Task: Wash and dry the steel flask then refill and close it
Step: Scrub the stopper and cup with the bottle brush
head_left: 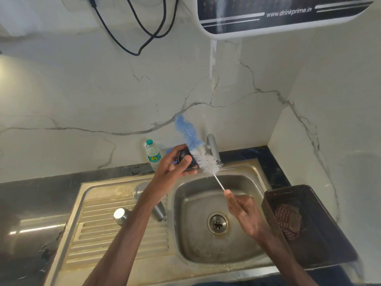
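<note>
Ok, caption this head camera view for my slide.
Over the steel sink, the left hand holds a dark lid while the right hand scrubs it with a blue-and-white bottle brush.

**Fig. 1. The person's arms, seen from the head camera**

Two arms show in the lower half of the picture. Left hand (175,162) and left forearm (127,234): bare along their whole visible length, with the thumbnail cut short. Right hand (243,209) and right forearm (284,254): likewise bare from fingertips to the frame edge. Between the arms, at the bottom edge, a narrow strip of dark blue cloth (237,284) shows; whether it is clothing cannot be told.
</note>
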The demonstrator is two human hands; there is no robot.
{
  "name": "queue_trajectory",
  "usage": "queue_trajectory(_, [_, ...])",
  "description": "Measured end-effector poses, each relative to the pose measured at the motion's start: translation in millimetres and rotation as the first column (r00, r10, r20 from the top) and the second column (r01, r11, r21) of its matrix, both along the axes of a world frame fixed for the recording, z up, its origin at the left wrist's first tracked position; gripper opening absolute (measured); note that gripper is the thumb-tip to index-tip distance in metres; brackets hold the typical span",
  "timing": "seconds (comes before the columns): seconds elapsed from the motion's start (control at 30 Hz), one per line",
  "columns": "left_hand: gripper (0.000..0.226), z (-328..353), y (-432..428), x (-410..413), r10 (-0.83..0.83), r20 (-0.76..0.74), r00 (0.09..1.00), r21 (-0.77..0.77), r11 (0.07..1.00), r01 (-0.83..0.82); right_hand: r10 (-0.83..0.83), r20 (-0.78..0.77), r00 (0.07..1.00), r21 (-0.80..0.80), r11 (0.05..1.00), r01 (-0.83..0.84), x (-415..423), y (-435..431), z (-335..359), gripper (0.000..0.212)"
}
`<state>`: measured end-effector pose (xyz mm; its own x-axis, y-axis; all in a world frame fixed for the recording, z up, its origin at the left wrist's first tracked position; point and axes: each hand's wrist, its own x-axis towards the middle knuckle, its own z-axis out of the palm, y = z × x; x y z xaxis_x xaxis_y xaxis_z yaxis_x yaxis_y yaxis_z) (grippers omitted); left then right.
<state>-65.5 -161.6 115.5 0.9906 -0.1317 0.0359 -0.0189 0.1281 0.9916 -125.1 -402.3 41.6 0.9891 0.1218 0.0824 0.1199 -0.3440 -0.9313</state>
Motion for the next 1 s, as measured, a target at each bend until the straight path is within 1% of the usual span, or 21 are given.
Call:
queue_trajectory(0.1, [0.039, -6.5, -13.0, -5.5, -0.092, 0.021, 0.996, 0.064, 0.994, 0.09, 0.003, 0.014, 1.0, -0.005, 1.0, -0.003, 5.8, 6.2, 9.9, 0.065])
queue_trajectory(0.17, [0.035, -9.3, -18.8, -6.8, -0.102, 0.05, 0.994, 0.074, 0.992, 0.098, 0.003, 0.024, 1.0, -0.005, 1.0, -0.003, 8.5, 7.2, 13.1, 0.067])
queue_trajectory(0.23, [0.033, -6.8, -17.6, -4.4, -0.037, 0.067, 0.997, 0.044, 0.998, 0.035, -0.006, 0.011, 1.0, 0.001, 1.0, 0.006, 7.1, 2.9, 6.9, 0.067])
queue_trajectory(0.33, [0.036, -1.5, -13.3, 2.4, 0.066, 0.076, 0.995, 0.001, 0.998, -0.066, -0.003, 0.0, 1.0, -0.029, 1.0, 0.003, 0.4, -4.7, -1.4, 0.068])
queue_trajectory(0.4, [0.033, -1.1, -17.3, 0.5, 0.03, 0.066, 0.997, 0.01, 0.999, -0.031, -0.003, 0.003, 1.0, -0.041, 0.999, 0.003, 0.1, -2.6, 1.7, 0.067])
queue_trajectory(0.53, [0.03, -11.6, -31.1, -7.0, -0.087, 0.077, 0.993, 0.079, 0.994, 0.081, -0.034, 0.038, 0.999, -0.017, 0.999, 0.035, 7.2, 1.8, 12.8, 0.062])
queue_trajectory(0.6, [0.031, -11.0, -31.9, -7.7, -0.051, 0.086, 0.995, 0.052, 0.998, 0.047, -0.049, 0.03, 0.998, -0.015, 0.999, 0.05, 7.9, -1.8, 7.8, 0.065])
queue_trajectory(0.67, [0.032, -6.5, -27.1, -3.8, 0.06, 0.081, 0.995, -0.001, 0.998, -0.06, -0.062, 0.015, 0.998, -0.035, 0.997, 0.063, 5.5, -7.6, 1.1, 0.069])
queue_trajectory(0.73, [0.034, -5.3, -22.3, -0.3, 0.136, 0.1, 0.986, 0.011, 0.99, -0.137, -0.066, 0.007, 0.998, -0.055, 0.996, 0.067, 3.5, -9.4, 0.3, 0.07])
queue_trajectory(0.77, [0.034, -5.6, -22.3, -0.1, 0.133, 0.113, 0.985, 0.03, 0.99, -0.137, -0.062, 0.002, 0.998, -0.056, 0.996, 0.062, 4.3, -7.7, 3.4, 0.069])
queue_trajectory(0.83, [0.032, -10.3, -27.5, -2.9, 0.063, 0.125, 0.99, 0.08, 0.994, -0.074, -0.045, 0.003, 0.999, -0.044, 0.998, 0.045, 8.5, -1.8, 12.0, 0.067])
queue_trajectory(0.9, [0.025, -14.7, -35.5, -6.8, 0.003, 0.136, 0.991, 0.101, 0.995, -0.017, -0.022, 0.031, 0.999, -0.034, 0.999, 0.023, 13.6, 2.1, 19.4, 0.065])
queue_trajectory(0.93, [0.023, -14.2, -37.7, -7.5, 0.012, 0.139, 0.99, 0.087, 0.996, -0.024, -0.019, 0.039, 0.999, -0.033, 0.999, 0.02, 14.8, 2.4, 20.1, 0.064])
queue_trajectory(1.0, [0.028, -9.0, -35.6, -4.2, 0.09, 0.123, 0.988, 0.027, 0.995, -0.094, -0.027, 0.029, 0.999, -0.036, 0.999, 0.028, 13.2, -1.0, 14.4, 0.066])
